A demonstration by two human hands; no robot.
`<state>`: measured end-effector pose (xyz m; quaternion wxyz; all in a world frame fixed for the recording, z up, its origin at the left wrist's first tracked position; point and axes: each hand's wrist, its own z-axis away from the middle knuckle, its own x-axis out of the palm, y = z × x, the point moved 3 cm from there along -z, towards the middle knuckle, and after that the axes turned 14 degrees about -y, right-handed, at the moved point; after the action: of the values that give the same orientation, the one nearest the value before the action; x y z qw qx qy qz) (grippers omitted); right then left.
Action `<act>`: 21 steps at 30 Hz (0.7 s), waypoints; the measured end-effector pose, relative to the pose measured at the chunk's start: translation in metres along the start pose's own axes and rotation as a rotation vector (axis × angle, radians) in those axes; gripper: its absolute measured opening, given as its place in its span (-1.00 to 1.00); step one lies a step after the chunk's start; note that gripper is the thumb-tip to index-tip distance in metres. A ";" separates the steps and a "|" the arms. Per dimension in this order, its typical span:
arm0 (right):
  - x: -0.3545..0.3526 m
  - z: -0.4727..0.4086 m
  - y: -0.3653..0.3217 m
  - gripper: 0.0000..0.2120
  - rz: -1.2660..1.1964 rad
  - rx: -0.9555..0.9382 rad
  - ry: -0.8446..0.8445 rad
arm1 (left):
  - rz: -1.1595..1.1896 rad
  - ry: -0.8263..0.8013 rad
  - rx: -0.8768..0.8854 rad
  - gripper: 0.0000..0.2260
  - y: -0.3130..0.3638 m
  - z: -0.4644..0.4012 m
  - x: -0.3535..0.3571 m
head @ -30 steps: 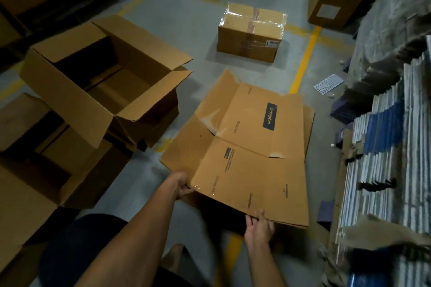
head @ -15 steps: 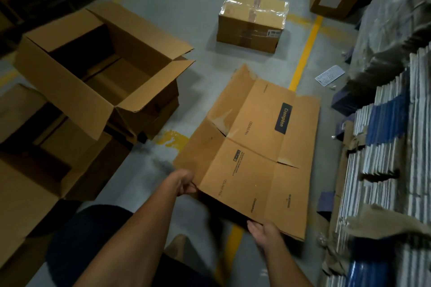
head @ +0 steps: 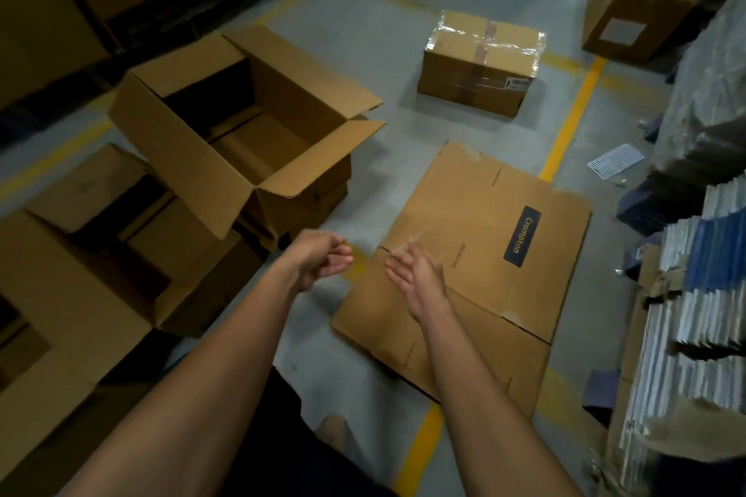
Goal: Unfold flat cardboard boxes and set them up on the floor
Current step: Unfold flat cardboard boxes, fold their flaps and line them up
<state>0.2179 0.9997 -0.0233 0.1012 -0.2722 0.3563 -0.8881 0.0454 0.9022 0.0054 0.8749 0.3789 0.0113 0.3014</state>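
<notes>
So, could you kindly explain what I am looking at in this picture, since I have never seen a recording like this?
There is no machine here: a person wears a camera on the head, so the view looks forward and down at their own arms. Both the left hand and the right hand are empty, held above the floor. Below the right hand a flat cardboard box with a dark label lies on the floor, not yet unfolded. To the left stands an open box with its flaps up, resting on other cardboard. Farther off sits a sealed box wrapped in clear tape.
</notes>
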 end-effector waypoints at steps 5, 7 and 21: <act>0.100 -0.027 -0.043 -0.36 0.124 0.004 -0.197 | 0.135 0.137 0.109 -0.82 0.041 0.019 -0.053; 0.128 -0.039 -0.057 -0.32 0.161 0.005 -0.211 | 0.185 0.194 0.129 -0.83 0.048 0.023 -0.076; 0.254 -0.076 -0.030 -0.30 2.619 -0.581 -0.301 | 0.291 0.355 0.056 -0.75 -0.005 -0.046 -0.150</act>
<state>-0.0354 0.9707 0.0564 0.8443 0.1598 0.5114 0.0055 -0.0864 0.8491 -0.0621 0.7957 0.3417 0.1185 0.4858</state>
